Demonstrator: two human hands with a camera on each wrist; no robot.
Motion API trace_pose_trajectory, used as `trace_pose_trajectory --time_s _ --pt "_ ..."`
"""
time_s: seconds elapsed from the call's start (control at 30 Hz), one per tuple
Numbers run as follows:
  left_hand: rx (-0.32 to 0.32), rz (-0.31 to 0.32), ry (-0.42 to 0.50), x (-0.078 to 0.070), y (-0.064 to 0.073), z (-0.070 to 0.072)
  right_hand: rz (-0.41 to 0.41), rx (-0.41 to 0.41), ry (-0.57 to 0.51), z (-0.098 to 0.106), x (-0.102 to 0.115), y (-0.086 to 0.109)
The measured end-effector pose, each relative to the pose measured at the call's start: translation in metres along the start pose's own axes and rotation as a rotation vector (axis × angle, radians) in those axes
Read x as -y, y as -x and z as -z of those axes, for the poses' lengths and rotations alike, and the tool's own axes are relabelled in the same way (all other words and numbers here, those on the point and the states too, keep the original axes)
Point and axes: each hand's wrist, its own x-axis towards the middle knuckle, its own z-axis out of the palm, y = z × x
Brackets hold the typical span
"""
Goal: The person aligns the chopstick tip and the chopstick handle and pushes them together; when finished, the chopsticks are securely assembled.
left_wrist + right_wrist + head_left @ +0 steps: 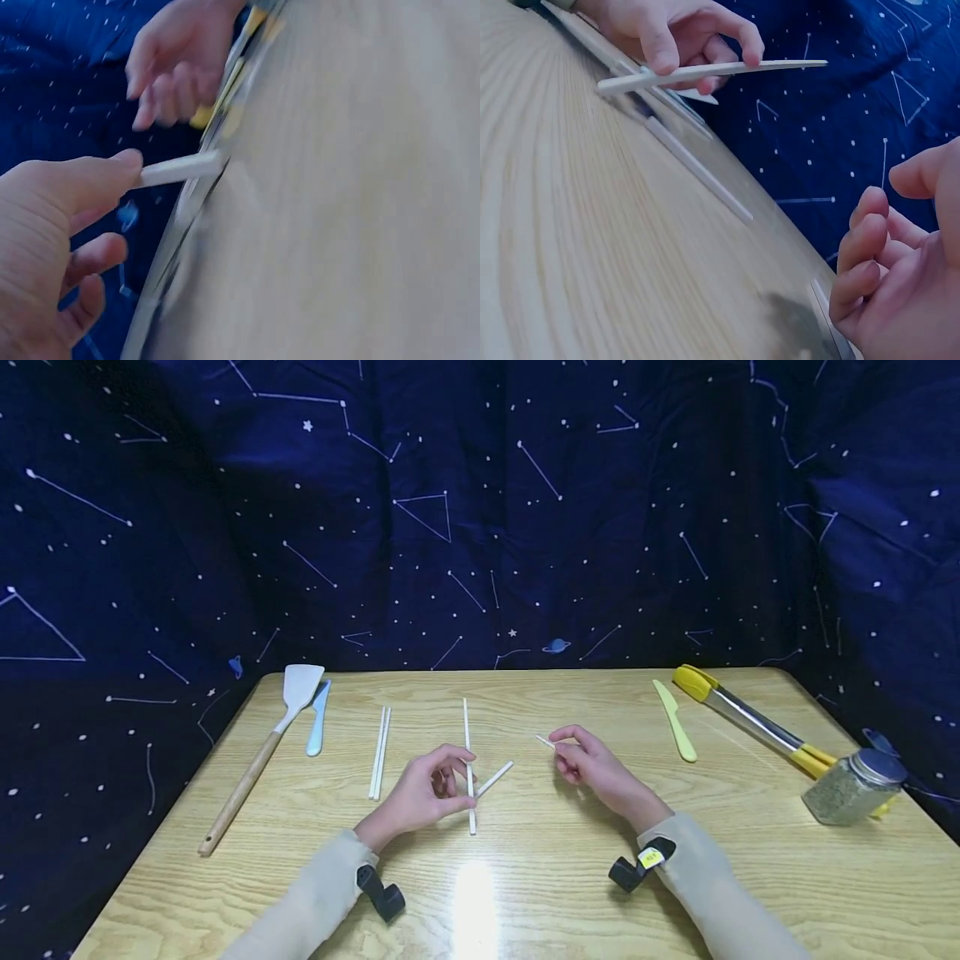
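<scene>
A long white chopstick is pinched between the thumb and fingertips of my left hand, raised off the tabletop in the right wrist view. Below it, a second white stick lies slanted on the wood, its lower end reaching the left thumb. My right hand hovers to the right with loosely bent fingers. Nothing sits between its thumb and fingers in the right wrist view. Another white stick shows by its fingertips in the head view, mostly hidden behind the hand.
Two white sticks lie side by side left of centre. Farther left are a spatula and a blue knife. On the right lie a green knife, yellow-tipped tongs and a lidded glass jar. A starry curtain hangs behind.
</scene>
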Motion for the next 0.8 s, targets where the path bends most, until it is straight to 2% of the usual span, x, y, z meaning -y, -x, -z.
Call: trace_pose_trajectory --time_s 0.07,0.17,0.3,0.47,0.6,0.8 --pt "0.0 0.018 -0.02 0.005 -0.001 0.009 -0.005 -0.025 0.026 0.003 -0.001 0.0" --pt "0.001 0.061 -0.054 0.009 -0.002 0.02 0.011 -0.061 0.121 0.006 -0.003 0.001" --pt "0.004 0.079 -0.116 0.014 -0.004 0.032 0.04 -0.13 0.297 0.011 -0.007 0.0" --pt "0.001 0.082 -0.235 0.019 -0.005 0.041 0.024 -0.191 0.462 0.016 -0.01 -0.004" --pt "0.025 0.089 -0.32 0.019 -0.003 0.043 0.029 -0.196 0.511 0.019 -0.01 -0.007" --pt "0.129 0.2 -0.398 0.018 -0.001 0.041 0.026 -0.156 0.535 0.021 -0.012 -0.01"
